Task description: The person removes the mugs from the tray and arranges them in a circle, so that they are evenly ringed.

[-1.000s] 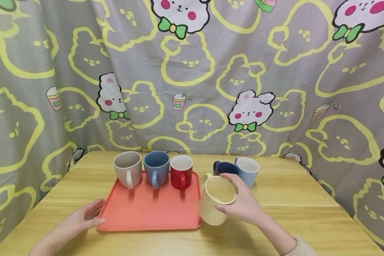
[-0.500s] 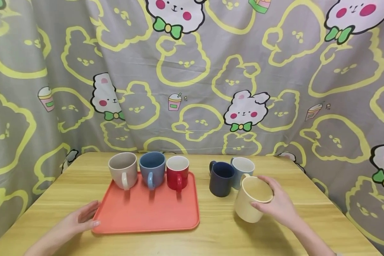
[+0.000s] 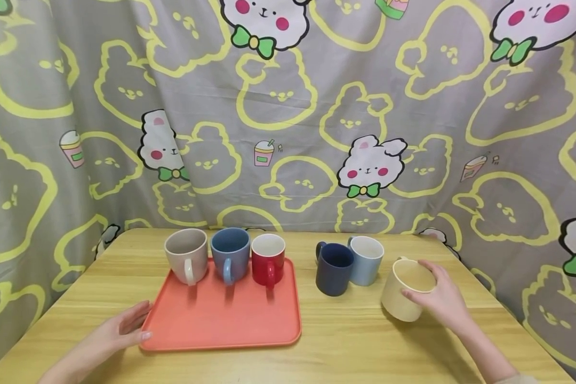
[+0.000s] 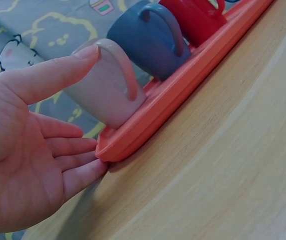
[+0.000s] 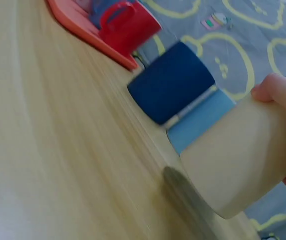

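My right hand [image 3: 440, 298] grips a cream mug [image 3: 406, 289] by its rim and side at the right of the wooden table [image 3: 345, 346]; in the right wrist view the cream mug [image 5: 240, 157] is tilted, just above the tabletop. To its left stand a dark blue mug [image 3: 334, 269] and a light blue mug [image 3: 366, 259]. An orange tray [image 3: 223, 314] carries a beige mug [image 3: 186, 255], a blue mug [image 3: 229, 254] and a red mug [image 3: 267, 260] along its far edge. My left hand [image 3: 120, 332] lies open, fingertips [image 4: 85, 175] touching the tray's near left corner [image 4: 113, 148].
A grey curtain with yellow and white cartoon animals [image 3: 288, 106] hangs right behind the table and wraps round both sides. The table's right edge [image 3: 523, 325] is close to my right hand.
My right hand has carried the cream mug from beside the tray's right edge rightward, past the two blue mugs. My left hand has stayed at the tray's corner.
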Demonstrator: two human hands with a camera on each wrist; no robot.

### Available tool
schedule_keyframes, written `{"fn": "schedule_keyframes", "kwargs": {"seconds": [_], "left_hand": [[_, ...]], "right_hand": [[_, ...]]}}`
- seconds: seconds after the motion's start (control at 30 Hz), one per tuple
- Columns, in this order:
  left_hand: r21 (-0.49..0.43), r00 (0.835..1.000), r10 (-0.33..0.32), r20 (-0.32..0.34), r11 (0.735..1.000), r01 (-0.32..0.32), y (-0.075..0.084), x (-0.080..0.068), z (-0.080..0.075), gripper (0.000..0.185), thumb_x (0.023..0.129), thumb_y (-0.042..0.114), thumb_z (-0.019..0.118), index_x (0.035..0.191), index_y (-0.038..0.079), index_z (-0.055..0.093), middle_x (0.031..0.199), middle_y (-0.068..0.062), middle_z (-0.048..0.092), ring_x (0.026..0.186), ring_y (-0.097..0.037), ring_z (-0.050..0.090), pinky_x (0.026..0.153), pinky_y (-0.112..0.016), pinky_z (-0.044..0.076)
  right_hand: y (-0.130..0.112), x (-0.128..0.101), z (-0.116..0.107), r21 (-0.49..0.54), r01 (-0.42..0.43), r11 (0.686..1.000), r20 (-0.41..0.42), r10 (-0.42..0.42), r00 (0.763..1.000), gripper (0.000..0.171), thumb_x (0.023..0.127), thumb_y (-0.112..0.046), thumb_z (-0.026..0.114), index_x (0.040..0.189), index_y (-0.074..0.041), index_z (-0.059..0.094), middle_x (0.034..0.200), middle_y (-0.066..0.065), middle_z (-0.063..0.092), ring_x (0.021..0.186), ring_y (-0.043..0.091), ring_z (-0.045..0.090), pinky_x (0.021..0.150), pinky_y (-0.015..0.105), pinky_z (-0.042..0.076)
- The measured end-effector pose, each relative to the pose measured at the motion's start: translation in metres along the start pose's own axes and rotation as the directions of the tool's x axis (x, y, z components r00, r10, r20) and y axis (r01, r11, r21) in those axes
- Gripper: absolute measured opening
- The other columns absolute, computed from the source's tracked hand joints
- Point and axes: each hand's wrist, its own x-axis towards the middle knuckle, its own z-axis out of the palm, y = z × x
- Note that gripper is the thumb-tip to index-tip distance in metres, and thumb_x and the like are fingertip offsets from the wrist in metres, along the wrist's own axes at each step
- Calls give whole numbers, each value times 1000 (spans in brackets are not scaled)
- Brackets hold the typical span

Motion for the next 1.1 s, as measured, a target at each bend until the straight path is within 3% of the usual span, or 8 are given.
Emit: {"fn": "schedule_keyframes", "kwargs": {"seconds": [0.23,0.47,0.7,0.93,1.1], "left_hand": [[15,1000,-13,-4,1000,13,0,1,-1,78,94,25,53,138,-20,7,144,-38,10,129,-51,21,91,-30,45],[-7,1000,13,9,1000,-13,-3,2,0,76,95,22,52,138,-20,5,144,-38,8,130,-51,18,81,-11,39],[-6,1000,22,2,1000,-22,-2,1,0,76,95,21,53,138,-21,6,143,-39,9,129,-52,20,81,-11,40],[15,1000,-9,-8,1000,9,0,1,0,77,94,24,53,138,-20,7,144,-38,11,129,-50,21,85,-18,44],[4,1000,5,-15,1000,-5,1,0,2,77,94,22,54,138,-20,7,143,-38,12,129,-51,21,82,-13,41]], "right_hand": [[19,14,7,-22,-45,999,-6,45,999,86,74,-35,77,135,8,34,130,33,36,115,49,37,88,60,32],[28,25,15,-20,-57,998,-17,57,998,86,73,-34,77,133,9,35,131,34,35,117,50,34,90,61,30],[29,31,19,3,-80,997,10,80,997,87,73,-36,77,135,9,33,133,34,32,119,50,32,92,61,28],[27,34,21,7,-88,996,26,87,996,88,73,-37,77,135,8,33,134,33,32,120,49,33,93,60,28],[26,35,22,15,-93,996,30,93,995,89,73,-37,77,135,8,33,135,33,32,121,48,32,94,60,27]]}}
